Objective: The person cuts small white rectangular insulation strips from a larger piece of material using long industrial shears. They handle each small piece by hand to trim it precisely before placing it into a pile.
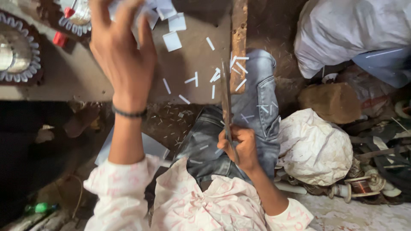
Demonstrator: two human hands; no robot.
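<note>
My left hand reaches up over a brown board, its fingers closed on white paper pieces at the top edge. A dark beaded bracelet circles that wrist. My right hand grips the handle of a long thin metal blade that rises along the board's right side, next to a wooden strip. Narrow white paper strips lie scattered on the board and on my grey jeans. White square cards lie near the top.
White stuffed sacks sit at right and upper right. A copper wire spool and cluttered scrap lie at lower right. Round metal toothed parts rest at upper left. Another person's bare foot shows at left.
</note>
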